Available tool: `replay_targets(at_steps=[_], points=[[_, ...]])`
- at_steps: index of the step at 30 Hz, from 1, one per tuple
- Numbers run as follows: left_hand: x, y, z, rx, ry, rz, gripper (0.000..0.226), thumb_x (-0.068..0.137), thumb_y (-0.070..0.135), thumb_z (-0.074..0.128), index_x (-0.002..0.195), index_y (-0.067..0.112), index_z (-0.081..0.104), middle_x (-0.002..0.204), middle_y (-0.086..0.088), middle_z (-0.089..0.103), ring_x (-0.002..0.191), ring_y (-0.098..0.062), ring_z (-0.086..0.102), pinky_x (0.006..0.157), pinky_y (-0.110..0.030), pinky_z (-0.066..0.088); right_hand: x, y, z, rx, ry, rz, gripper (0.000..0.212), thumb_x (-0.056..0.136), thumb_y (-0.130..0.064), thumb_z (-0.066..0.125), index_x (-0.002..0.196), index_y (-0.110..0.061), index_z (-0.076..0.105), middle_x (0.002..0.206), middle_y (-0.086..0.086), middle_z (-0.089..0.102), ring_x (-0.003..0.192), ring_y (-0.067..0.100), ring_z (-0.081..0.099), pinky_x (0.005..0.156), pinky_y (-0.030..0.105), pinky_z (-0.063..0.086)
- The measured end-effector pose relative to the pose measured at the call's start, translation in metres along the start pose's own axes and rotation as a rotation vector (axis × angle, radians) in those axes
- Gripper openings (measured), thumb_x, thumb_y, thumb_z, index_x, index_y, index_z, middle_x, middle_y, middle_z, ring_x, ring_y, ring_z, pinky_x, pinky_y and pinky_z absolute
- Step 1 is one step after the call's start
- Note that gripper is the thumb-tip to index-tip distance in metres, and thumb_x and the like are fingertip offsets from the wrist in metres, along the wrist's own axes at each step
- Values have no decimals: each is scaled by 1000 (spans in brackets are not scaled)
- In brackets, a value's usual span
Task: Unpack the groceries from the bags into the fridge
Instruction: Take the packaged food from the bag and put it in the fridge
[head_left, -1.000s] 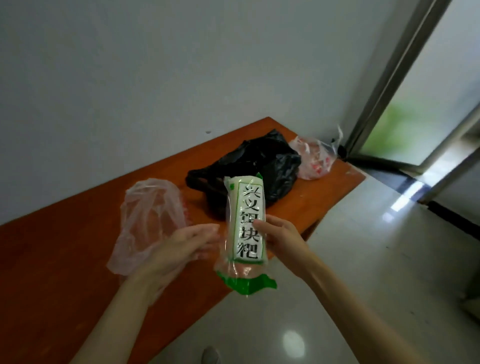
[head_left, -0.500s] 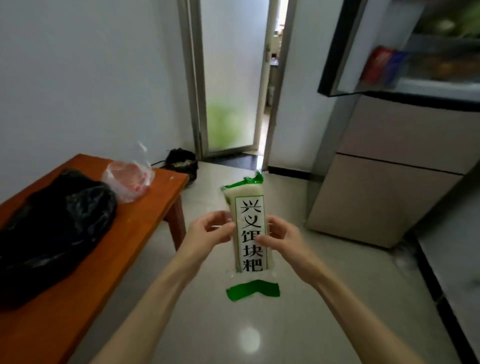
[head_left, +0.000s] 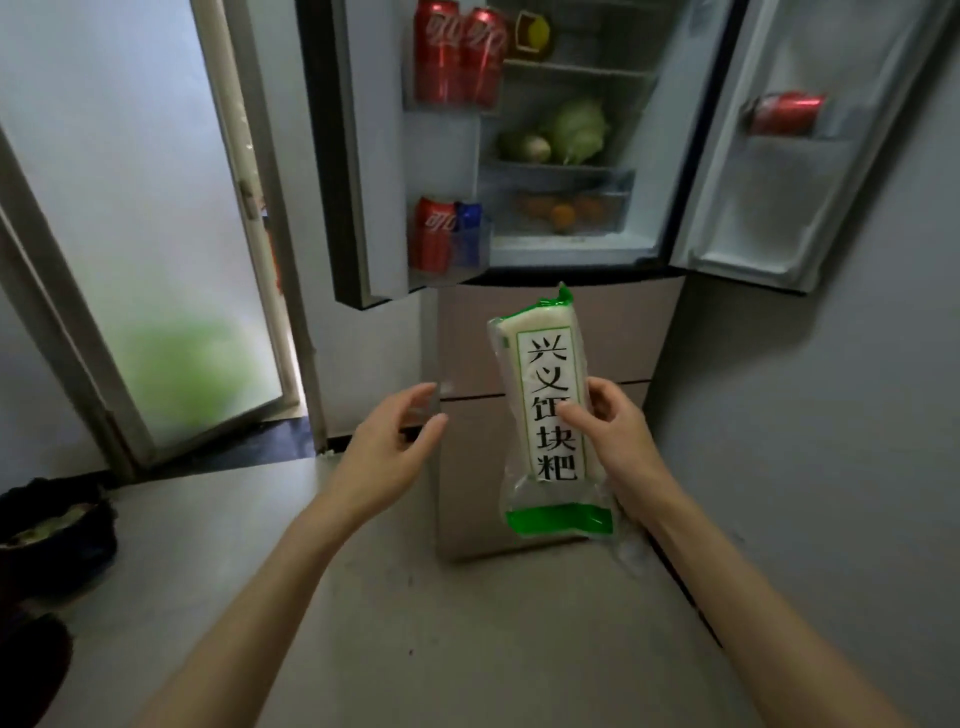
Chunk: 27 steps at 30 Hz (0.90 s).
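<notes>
A long white food packet with a green-edged label and black characters is held upright in my right hand, in front of the fridge's lower drawers. My left hand hovers to its left, fingers apart, holding nothing. The fridge stands ahead with both upper doors swung wide. Inside it sit a cabbage on a shelf and oranges in a clear drawer. The grocery bags are out of view.
Red cans fill the left door's racks, one more lies in the right door. A frosted glass door stands at left. A dark bag lies on the floor at far left. A grey wall rises at right.
I have turned from the table to face the fridge. My left hand has let go of the packet and moved left. The right hand still holds the packet.
</notes>
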<state>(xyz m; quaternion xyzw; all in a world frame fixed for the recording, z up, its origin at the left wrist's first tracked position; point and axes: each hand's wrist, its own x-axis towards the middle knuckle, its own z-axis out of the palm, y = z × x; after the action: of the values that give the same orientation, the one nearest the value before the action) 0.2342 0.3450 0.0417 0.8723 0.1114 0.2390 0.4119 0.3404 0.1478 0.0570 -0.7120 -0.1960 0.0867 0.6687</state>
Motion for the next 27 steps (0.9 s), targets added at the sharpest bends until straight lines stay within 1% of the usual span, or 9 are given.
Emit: replay_targets(at_steps=[5, 7, 9, 12, 15, 17, 20, 24, 27], points=[[131, 40, 22, 306, 27, 352, 54, 94, 37, 47, 143, 24, 30, 149, 2, 30, 135, -10, 28, 105, -21, 21, 103, -24, -52, 30, 148, -102, 30, 86, -15, 63, 114, -16, 52, 104, 2, 64, 85, 12, 67, 62, 24, 56], [176, 54, 34, 387, 55, 438, 55, 94, 36, 46, 144, 23, 29, 151, -1, 26, 139, -14, 22, 112, -28, 18, 140, -27, -72, 83, 190, -118, 26, 86, -15, 62, 110, -18, 53, 103, 2, 65, 84, 15, 68, 64, 30, 57], [218, 62, 48, 451, 86, 486, 56, 93, 35, 47, 144, 19, 30, 151, -5, 27, 140, -19, 21, 115, -40, 23, 179, -27, -93, 150, 203, -121, 25, 87, -15, 61, 112, -16, 55, 102, 3, 67, 85, 19, 70, 67, 36, 58], [269, 65, 79, 491, 91, 453, 58, 93, 37, 46, 145, 21, 27, 153, -4, 23, 142, -20, 16, 115, -42, 22, 240, -22, -123, 246, 159, -88, 32, 89, -16, 57, 120, -9, 52, 106, 11, 68, 92, 26, 69, 76, 45, 57], [315, 60, 120, 487, 39, 376, 59, 93, 41, 43, 146, 28, 20, 155, 0, 13, 144, -16, 8, 116, -42, 20, 306, -14, -149, 237, 123, -106, 36, 89, -17, 57, 123, -8, 50, 109, 12, 67, 94, 26, 68, 78, 47, 56], [347, 61, 147, 424, 26, 296, 60, 94, 43, 42, 146, 32, 16, 156, 5, 7, 143, -11, 2, 117, -38, 15, 347, -10, -160, 185, 83, -134, 35, 89, -17, 57, 123, -11, 50, 111, 9, 66, 96, 25, 67, 79, 47, 56], [398, 76, 182, 274, -8, 185, 62, 94, 44, 44, 146, 33, 14, 155, 8, 5, 142, -7, 2, 114, -32, 11, 405, -10, -175, 147, 11, -124, 37, 87, -16, 59, 123, -12, 50, 115, 9, 64, 97, 25, 66, 81, 50, 55], [455, 87, 211, 235, -58, 153, 66, 92, 46, 45, 146, 37, 8, 155, 11, 0, 142, -7, -2, 117, -39, 11, 477, -16, -185, 237, -50, -115, 35, 87, -15, 60, 120, -10, 50, 113, 9, 65, 93, 23, 68, 77, 46, 57], [491, 80, 224, 191, -34, 98, 74, 90, 47, 48, 148, 33, 3, 155, 8, 6, 142, -8, 5, 116, -36, 14, 528, -22, -174, 350, -76, -76, 36, 88, -12, 59, 122, -5, 49, 108, 12, 67, 91, 22, 69, 76, 43, 58]])
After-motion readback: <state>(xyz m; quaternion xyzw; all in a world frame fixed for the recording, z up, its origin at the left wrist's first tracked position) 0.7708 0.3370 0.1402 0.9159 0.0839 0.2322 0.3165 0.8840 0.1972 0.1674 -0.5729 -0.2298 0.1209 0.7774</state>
